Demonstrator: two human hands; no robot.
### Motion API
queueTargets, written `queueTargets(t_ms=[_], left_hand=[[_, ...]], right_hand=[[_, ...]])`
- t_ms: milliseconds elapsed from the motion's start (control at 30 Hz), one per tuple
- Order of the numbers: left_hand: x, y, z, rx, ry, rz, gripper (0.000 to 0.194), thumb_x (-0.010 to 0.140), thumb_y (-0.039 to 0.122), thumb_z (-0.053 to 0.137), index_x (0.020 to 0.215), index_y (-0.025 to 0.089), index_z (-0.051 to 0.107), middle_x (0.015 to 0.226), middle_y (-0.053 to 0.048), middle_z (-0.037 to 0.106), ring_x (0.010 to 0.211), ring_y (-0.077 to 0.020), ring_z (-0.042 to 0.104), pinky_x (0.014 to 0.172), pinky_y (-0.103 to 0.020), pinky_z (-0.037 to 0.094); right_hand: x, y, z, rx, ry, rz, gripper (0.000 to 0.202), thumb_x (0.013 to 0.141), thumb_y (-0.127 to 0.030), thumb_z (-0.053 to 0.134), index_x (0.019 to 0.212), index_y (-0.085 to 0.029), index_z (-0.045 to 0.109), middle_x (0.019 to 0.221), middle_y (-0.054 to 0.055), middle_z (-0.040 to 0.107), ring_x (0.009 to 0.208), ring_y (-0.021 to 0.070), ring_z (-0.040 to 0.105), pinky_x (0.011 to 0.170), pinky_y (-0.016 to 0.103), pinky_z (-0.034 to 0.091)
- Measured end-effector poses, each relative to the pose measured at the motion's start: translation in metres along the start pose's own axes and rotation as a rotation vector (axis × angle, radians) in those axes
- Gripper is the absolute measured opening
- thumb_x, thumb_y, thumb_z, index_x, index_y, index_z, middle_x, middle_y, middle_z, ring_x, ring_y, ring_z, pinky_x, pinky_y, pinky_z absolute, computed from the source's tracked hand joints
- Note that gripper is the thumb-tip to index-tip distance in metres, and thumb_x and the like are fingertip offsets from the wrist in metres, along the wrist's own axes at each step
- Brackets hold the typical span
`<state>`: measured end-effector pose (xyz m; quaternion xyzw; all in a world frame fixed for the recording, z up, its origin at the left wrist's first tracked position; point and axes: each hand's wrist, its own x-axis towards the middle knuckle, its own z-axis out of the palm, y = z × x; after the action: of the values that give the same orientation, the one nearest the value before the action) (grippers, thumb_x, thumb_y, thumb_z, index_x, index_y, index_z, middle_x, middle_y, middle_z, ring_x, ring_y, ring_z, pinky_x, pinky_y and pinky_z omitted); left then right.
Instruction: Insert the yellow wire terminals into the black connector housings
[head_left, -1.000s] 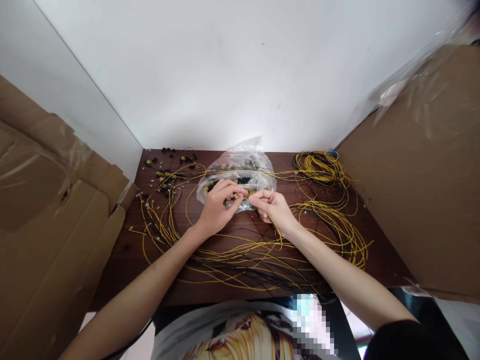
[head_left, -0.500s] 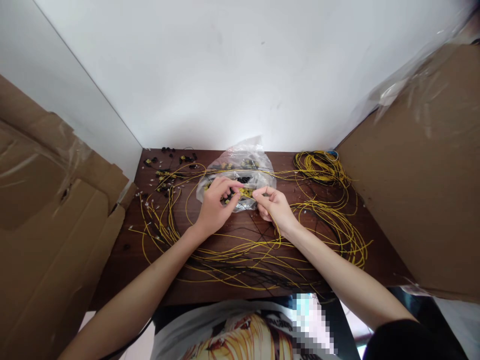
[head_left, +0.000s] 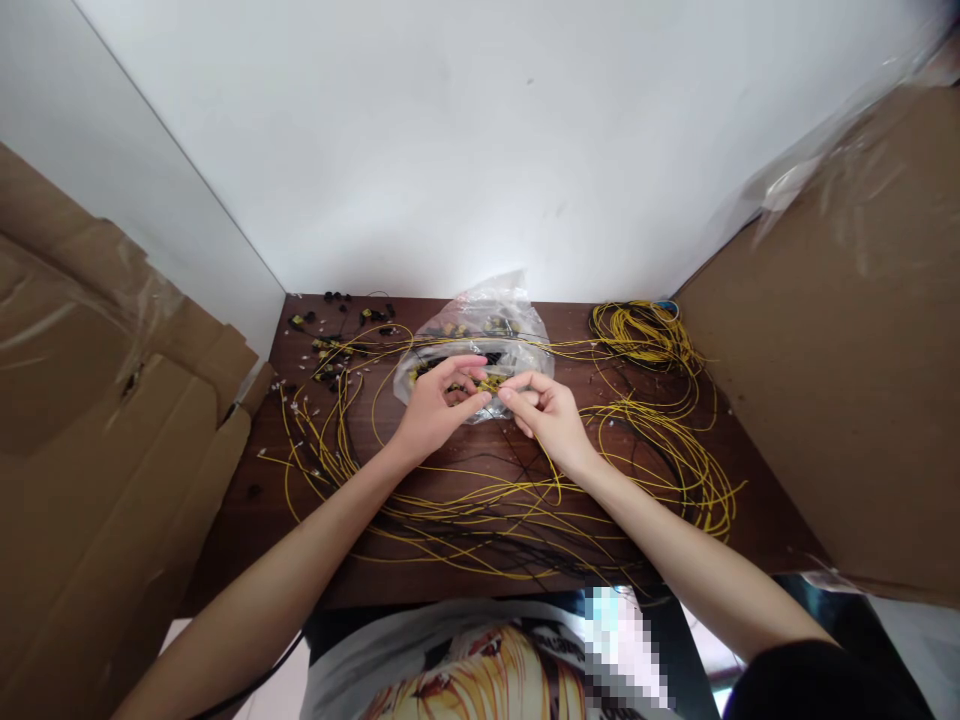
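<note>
My right hand (head_left: 551,415) pinches a thin yellow cable (head_left: 553,478) between thumb and forefinger; the cable hangs in a loop below it. Just left of it is my left hand (head_left: 442,400), its thumb and forefinger apart and its thumb tip close to my right fingertips. Whether a cable end touches that thumb is too small to make out. Behind both hands lies a clear plastic bag (head_left: 517,300) with small yellow and black parts (head_left: 501,325) in it. My fingers hide some of these.
Yellow and black cables spread across the brown table (head_left: 420,590), and a coiled bundle (head_left: 637,335) lies at the back right. Small black and yellow pieces (head_left: 330,348) and white bits are scattered at the left. Cardboard (head_left: 847,350) stands on both sides, a white wall (head_left: 480,150) behind.
My left thumb and forefinger have spread wider apart. My right fingertips have shifted slightly left, with the yellow cable still pinched in them.
</note>
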<state>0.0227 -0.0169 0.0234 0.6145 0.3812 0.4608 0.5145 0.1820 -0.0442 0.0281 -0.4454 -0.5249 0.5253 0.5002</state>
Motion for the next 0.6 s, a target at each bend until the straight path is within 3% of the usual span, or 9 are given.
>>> queueTargets(t_ms=[133,333,467,600], left_hand=[[-0.0009,0.0015,0.0007,0.024,0.016,0.019,0.016,0.072,0.021,0.068,0.086,0.013,0.067,0.084,-0.006,0.066,0.075,-0.0128,0.058,0.072,-0.027,0.049],[-0.0025,0.0033,0.0037,0.067,0.076,0.134,0.010,0.073,0.020,0.067,0.081,0.015,0.067,0.074,-0.003,0.063,0.067,-0.0119,0.055,0.063,-0.026,0.048],[-0.0053,0.0046,0.0069,0.107,0.101,0.215,0.021,0.075,0.016,0.064,0.096,0.015,0.061,0.075,-0.001,0.061,0.068,-0.0105,0.054,0.065,-0.024,0.046],[-0.0088,0.0074,0.0095,0.171,0.094,0.265,0.036,0.076,0.013,0.062,0.110,0.015,0.052,0.075,0.000,0.061,0.068,-0.0101,0.055,0.064,-0.023,0.045]], right_hand=[[-0.0014,-0.0015,-0.0004,-0.023,-0.007,-0.008,0.030,0.073,-0.044,0.066,0.076,-0.016,0.058,0.037,-0.010,0.040,0.033,0.0033,0.032,0.037,0.017,0.026],[-0.0031,-0.0032,0.0001,0.018,0.010,0.064,0.029,0.071,-0.043,0.068,0.079,-0.015,0.062,0.050,-0.003,0.058,0.037,0.0065,0.047,0.034,0.018,0.037],[-0.0039,-0.0039,0.0009,0.118,-0.016,0.118,0.030,0.068,-0.040,0.071,0.080,-0.014,0.064,0.061,0.001,0.064,0.042,0.0083,0.054,0.034,0.018,0.043],[-0.0045,-0.0042,0.0006,0.187,-0.024,0.189,0.028,0.065,-0.036,0.073,0.080,-0.013,0.066,0.069,0.002,0.066,0.042,0.0065,0.053,0.032,0.015,0.039]])
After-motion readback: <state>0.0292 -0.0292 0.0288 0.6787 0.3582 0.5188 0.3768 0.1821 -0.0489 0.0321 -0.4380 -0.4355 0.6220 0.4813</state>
